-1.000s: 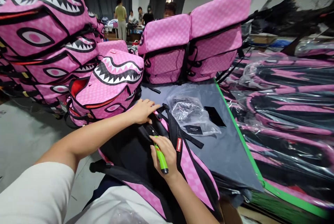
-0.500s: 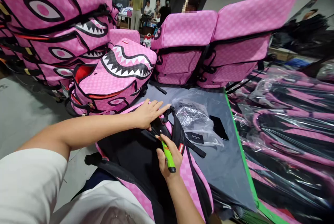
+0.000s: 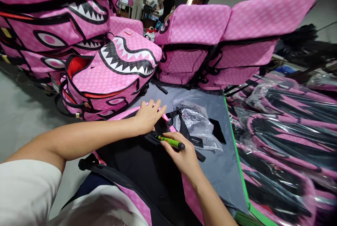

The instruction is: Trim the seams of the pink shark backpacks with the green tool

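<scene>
A black-and-pink backpack (image 3: 147,170) lies in front of me with its black side up. My left hand (image 3: 150,116) rests flat over its far edge, fingers stretched out and a little apart. In my right hand (image 3: 184,154) is a bright green marker (image 3: 172,142) with a black end. Its tip points left and touches or nearly touches the black fabric just below my left hand; I cannot tell which. A black strap (image 3: 184,125) of the bag lies on the far side of my right hand.
A pink backpack with shark teeth (image 3: 118,64) leans at the left, beside stacked pink bags (image 3: 50,40). Two pink bag piles (image 3: 195,26) stand behind. A clear plastic bag (image 3: 195,117) and a black flat object (image 3: 217,131) lie on the grey table (image 3: 223,177). Wrapped bags (image 3: 284,134) fill the right; people sit behind.
The marker has swung from pointing up and away to lying nearly level, tip to the left. My right hand has turned and shifted up and right. My left hand stays on the bag.
</scene>
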Motion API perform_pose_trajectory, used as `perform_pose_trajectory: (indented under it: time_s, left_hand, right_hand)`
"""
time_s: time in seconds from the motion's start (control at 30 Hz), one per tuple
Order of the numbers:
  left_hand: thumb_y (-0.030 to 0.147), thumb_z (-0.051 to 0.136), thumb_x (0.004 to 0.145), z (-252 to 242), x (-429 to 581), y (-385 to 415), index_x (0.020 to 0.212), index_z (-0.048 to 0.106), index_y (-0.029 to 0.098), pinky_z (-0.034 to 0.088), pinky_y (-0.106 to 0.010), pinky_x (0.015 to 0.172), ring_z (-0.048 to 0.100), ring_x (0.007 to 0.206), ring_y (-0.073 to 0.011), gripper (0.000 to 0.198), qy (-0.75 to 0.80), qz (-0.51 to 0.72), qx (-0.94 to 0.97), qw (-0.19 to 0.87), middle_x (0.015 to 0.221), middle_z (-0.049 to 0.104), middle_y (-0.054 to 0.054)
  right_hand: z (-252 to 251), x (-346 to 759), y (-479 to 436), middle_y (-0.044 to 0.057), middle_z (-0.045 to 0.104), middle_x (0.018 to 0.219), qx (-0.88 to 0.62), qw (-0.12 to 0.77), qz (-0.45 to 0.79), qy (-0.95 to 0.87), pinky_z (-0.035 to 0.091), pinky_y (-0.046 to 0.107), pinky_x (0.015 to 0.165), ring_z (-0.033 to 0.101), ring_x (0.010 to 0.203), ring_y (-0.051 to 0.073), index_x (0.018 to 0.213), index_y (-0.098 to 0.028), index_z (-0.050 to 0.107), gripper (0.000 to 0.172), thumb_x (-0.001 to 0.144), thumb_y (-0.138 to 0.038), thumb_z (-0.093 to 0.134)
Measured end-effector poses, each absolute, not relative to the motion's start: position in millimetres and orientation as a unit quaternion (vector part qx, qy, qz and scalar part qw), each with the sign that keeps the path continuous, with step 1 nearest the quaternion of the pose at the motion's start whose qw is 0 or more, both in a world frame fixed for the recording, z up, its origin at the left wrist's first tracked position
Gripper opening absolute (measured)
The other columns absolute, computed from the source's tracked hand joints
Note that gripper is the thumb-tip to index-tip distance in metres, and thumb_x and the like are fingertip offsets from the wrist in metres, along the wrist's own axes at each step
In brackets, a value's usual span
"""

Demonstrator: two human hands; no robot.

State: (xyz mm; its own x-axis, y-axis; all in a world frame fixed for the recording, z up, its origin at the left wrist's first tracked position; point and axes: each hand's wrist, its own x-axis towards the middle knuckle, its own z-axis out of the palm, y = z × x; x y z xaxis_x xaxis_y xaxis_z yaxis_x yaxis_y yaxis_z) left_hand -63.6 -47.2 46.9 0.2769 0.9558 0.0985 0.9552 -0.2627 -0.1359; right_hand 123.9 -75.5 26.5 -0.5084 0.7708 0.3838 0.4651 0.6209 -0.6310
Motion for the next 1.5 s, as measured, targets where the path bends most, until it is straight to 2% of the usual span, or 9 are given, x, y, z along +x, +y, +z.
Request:
perform_pose_trajectory:
  time_s: [0.1,0.27,0.43,0.57,0.73,1.07,1.23,1.33,1.5]
  left_hand:
    - [0.051,0.08,0.071,49.6,-66.4,-45.5,0.153,0.029,0.018,0.047,-0.046,0.092,0.045,0.124,-0.036,0.101,-0.589,-0.002,-0.804,0.083,0.155,0.035,-0.018]
    - [0.049,0.079,0.073,50.0,-71.1,-43.9,0.152,0.03,0.018,0.046,-0.045,0.092,0.044,0.124,-0.0359,0.098,-0.579,-0.01,-0.812,0.073,0.155,0.034,-0.018]
    - [0.046,0.079,0.074,48.4,-72.0,-40.4,0.152,0.03,0.018,0.045,-0.045,0.092,0.043,0.126,-0.0367,0.096,-0.581,-0.005,-0.812,0.063,0.155,0.035,-0.018]
    - [0.043,0.078,0.075,49.7,-72.8,-40.9,0.152,0.031,0.017,0.045,-0.045,0.092,0.044,0.125,-0.0361,0.093,-0.575,-0.014,-0.816,0.06,0.153,0.037,-0.018]
    - [0.039,0.074,0.078,52.4,-74.1,-41.0,0.151,0.032,0.017,0.045,-0.044,0.091,0.046,0.124,-0.0358,0.086,-0.576,-0.01,-0.815,0.059,0.153,0.038,-0.018]
    - [0.032,0.069,0.083,56.7,-77.2,-38.8,0.151,0.032,0.019,0.044,-0.043,0.093,0.046,0.126,-0.0344,0.079,-0.569,-0.006,-0.822,0.031,0.154,0.036,-0.017]
    - [0.029,0.067,0.085,58.8,-76.7,-39.2,0.15,0.034,0.018,0.044,-0.043,0.092,0.047,0.125,-0.0344,0.073,-0.573,-0.001,-0.819,0.025,0.154,0.037,-0.017]
    - [0.028,0.068,0.084,58.2,-76.5,-37.1,0.15,0.033,0.018,0.044,-0.043,0.093,0.046,0.127,-0.0345,0.075,-0.567,-0.002,-0.823,0.024,0.155,0.036,-0.017]
    - [0.028,0.068,0.083,56.3,-77.6,-32.7,0.151,0.033,0.019,0.044,-0.042,0.092,0.046,0.126,-0.034,0.077,-0.569,0.011,-0.822,0.013,0.155,0.036,-0.016]
  right_hand:
    - [32.2,124.1,-66.9,0.004,0.074,0.093,-0.336,0.298,0.263,-0.854,0.057,0.031,0.077,0.071,0.084,0.02,0.096,-0.022,0.069,0.01,0.086,-0.026,0.067]
    - [35.2,125.5,-67.3,0.004,0.075,0.098,-0.325,0.237,0.24,-0.884,0.057,0.03,0.077,0.072,0.087,0.019,0.102,-0.023,0.069,0.014,0.089,-0.022,0.065]
    - [36.5,122.8,-66.5,0.005,0.075,0.105,-0.306,0.226,0.231,-0.895,0.058,0.033,0.085,0.072,0.095,0.02,0.105,-0.023,0.068,0.017,0.09,-0.017,0.061]
    - [39.0,121.0,-63.3,0.005,0.075,0.101,-0.295,0.194,0.225,-0.908,0.059,0.033,0.083,0.073,0.092,0.02,0.102,-0.023,0.068,0.018,0.09,-0.014,0.06]
    - [37.3,119.6,-62.7,0.007,0.075,0.11,-0.28,0.215,0.192,-0.916,0.059,0.035,0.086,0.072,0.1,0.022,0.106,-0.023,0.068,0.021,0.09,-0.012,0.059]
    - [37.1,112.8,-64.3,0.006,0.076,0.107,-0.309,0.207,0.21,-0.904,0.06,0.035,0.085,0.073,0.098,0.021,0.107,-0.023,0.07,0.023,0.089,-0.014,0.058]
    - [29.7,106.7,-68.7,0.007,0.075,0.112,-0.319,0.248,0.191,-0.895,0.059,0.037,0.088,0.072,0.102,0.022,0.111,-0.023,0.069,0.025,0.09,-0.017,0.057]
    - [26.6,103.6,-73.4,0.007,0.075,0.11,-0.345,0.249,0.169,-0.889,0.059,0.038,0.085,0.072,0.099,0.022,0.109,-0.024,0.07,0.025,0.089,-0.015,0.057]
    - [21.6,95.3,-83.7,0.006,0.077,0.1,-0.402,0.304,0.147,-0.851,0.057,0.038,0.082,0.073,0.089,0.022,0.103,-0.022,0.07,0.018,0.089,-0.02,0.06]
